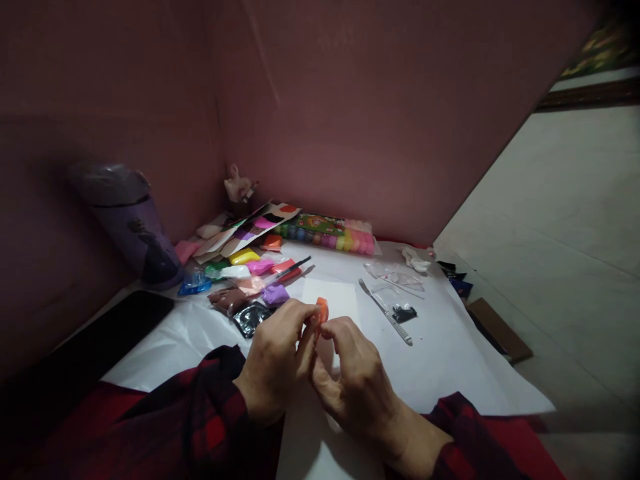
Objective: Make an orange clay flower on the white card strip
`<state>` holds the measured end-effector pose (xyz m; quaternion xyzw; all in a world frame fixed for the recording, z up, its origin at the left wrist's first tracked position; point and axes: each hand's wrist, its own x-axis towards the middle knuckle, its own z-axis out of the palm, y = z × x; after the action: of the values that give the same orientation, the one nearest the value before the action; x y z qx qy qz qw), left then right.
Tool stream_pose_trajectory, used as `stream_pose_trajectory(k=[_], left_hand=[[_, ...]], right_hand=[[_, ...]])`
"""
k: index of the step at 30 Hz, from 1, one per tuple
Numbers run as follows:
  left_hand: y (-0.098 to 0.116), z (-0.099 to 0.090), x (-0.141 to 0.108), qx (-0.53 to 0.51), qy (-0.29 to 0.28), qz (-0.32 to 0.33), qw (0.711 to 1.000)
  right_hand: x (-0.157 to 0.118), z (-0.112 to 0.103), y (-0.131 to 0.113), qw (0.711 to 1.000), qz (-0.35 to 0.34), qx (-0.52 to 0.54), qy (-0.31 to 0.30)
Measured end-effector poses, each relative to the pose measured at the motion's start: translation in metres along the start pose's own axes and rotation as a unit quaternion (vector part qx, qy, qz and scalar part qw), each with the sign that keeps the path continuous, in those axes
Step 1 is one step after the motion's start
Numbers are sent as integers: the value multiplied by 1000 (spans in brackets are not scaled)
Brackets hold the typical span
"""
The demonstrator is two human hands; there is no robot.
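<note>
A small orange piece of modelling clay (323, 309) is held up between my two hands, above a white sheet of card (345, 293). My left hand (280, 350) pinches it from the left with thumb and index finger. Curled in from the right, my right hand (363, 373) has its fingertips at the lower edge of the same clay. Part of the piece is hidden behind the fingers. Left of the hands lie several clay packets, among them a black one (251, 319), a purple one (275, 294) and a brown one (227, 300).
A fork (385, 312) and a clear wrapper with a black bit (404, 313) lie on the right. Behind stand a multicoloured clay pack (325, 233) and colour-printed card (265, 225). A purple cylinder container (127, 227) is at left, beside a dark flat object (120, 333).
</note>
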<state>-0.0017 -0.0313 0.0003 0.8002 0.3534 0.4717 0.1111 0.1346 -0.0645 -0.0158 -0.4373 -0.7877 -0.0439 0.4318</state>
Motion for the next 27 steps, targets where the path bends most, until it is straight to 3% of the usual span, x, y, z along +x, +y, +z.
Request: stream_pose_trajectory(k=[10, 21, 27], left_hand=[[-1, 2, 0, -23, -15, 35, 999], [-9, 3, 4, 69, -6, 75, 995], [-11, -1, 5, 55, -63, 100, 991]], right_hand=[[0, 7, 3, 992, 113, 47, -2], [-1, 1, 9, 993, 102, 46, 24], [5, -13, 13, 995, 66, 67, -25]])
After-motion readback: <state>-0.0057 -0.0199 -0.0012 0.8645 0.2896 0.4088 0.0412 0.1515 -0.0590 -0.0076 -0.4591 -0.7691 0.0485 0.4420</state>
